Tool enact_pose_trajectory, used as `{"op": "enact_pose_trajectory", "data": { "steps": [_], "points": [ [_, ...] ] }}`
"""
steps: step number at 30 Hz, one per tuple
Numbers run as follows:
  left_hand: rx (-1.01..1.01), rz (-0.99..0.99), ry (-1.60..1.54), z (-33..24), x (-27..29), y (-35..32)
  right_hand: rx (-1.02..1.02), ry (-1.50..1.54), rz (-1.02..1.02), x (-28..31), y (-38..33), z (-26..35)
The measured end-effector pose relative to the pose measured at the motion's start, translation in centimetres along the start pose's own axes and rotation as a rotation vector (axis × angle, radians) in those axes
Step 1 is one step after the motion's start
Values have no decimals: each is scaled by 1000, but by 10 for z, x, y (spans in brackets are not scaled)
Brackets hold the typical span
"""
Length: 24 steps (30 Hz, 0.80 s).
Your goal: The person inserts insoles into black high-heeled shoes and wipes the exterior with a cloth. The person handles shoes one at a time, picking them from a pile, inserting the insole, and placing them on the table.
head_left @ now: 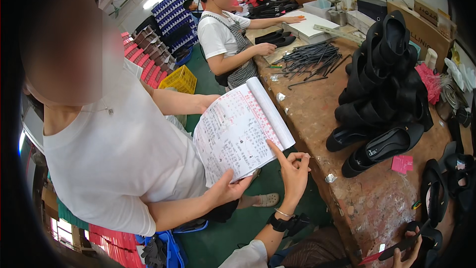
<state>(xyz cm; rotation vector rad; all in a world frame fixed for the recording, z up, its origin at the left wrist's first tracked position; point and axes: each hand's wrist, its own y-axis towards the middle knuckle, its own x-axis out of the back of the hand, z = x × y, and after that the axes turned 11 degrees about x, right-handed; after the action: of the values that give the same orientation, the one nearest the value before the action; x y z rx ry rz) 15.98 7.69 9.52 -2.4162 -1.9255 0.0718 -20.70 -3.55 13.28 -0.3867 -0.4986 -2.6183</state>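
Left hand (293, 168), fingers curled, forefinger touching the notebook (240, 131); right hand (404, 255) grips a black insole (399, 247), which might slip.

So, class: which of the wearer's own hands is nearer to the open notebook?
Left. The left hand has its forefinger tip on the notebook page. The right hand is far off at the lower right edge, holding a black sole.

The left hand (293, 168) is raised on a bent, strapped wrist, index finger extended and the rest curled. The right hand (407, 254) grips low at the frame's edge.
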Motion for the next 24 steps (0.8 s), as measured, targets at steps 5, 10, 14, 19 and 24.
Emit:
{"op": "enact_pose_trajectory", "data": {
  "steps": [5,10,14,19,24],
  "points": [
    [-6,14,-8,-1,1,2,31,-11,-10,2,-2,-7],
    [7,12,-4,-3,-2,-2,49,-18,-41,5,1,-8],
    [-5,5,-14,0,0,-7,63,21,-61,5,-2,-15],
    [31,7,-22,-2,10,-13,54,62,-67,-1,-12,-21],
    [9,59,-116,3,2,-8,56,88,-143,-7,-13,-35]
  ]
}}
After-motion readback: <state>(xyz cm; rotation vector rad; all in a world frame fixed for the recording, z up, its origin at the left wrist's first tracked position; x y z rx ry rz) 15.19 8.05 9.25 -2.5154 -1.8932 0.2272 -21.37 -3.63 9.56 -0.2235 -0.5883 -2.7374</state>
